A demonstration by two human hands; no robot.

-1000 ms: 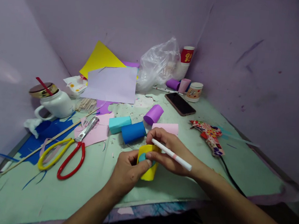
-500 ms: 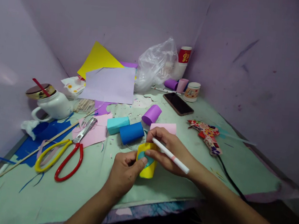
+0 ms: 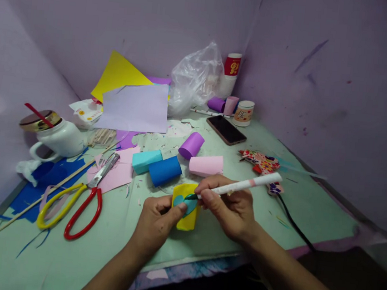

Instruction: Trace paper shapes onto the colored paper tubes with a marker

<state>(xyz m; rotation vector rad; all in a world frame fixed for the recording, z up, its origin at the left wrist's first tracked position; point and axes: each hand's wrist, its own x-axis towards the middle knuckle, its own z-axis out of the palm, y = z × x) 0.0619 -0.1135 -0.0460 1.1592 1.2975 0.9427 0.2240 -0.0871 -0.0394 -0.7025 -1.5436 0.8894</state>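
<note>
My left hand [image 3: 160,219] grips a yellow paper tube [image 3: 186,223], its thumb pressing on a teal paper heart [image 3: 191,205] that lies against the tube's face. A white marker pen [image 3: 240,184] with a pink band is held in my right hand [image 3: 230,208], its dark tip touching or just over the heart. Just beyond my hands lie a blue paper tube [image 3: 165,171], a turquoise one [image 3: 147,160], a pink one [image 3: 206,165] and a purple one [image 3: 191,145].
Scissors [image 3: 89,192] with one yellow and one red handle lie left, near a white mug [image 3: 62,139] and a wooden stick. A phone [image 3: 226,130], a plastic bag [image 3: 197,81] and paper cups [image 3: 243,113] stand behind. At right rests a flower-patterned glue gun [image 3: 262,163] with a black cord.
My right hand has swung the pen round, bringing its tip down to the heart; before, the pen slanted down to the right. The view has shifted slightly.
</note>
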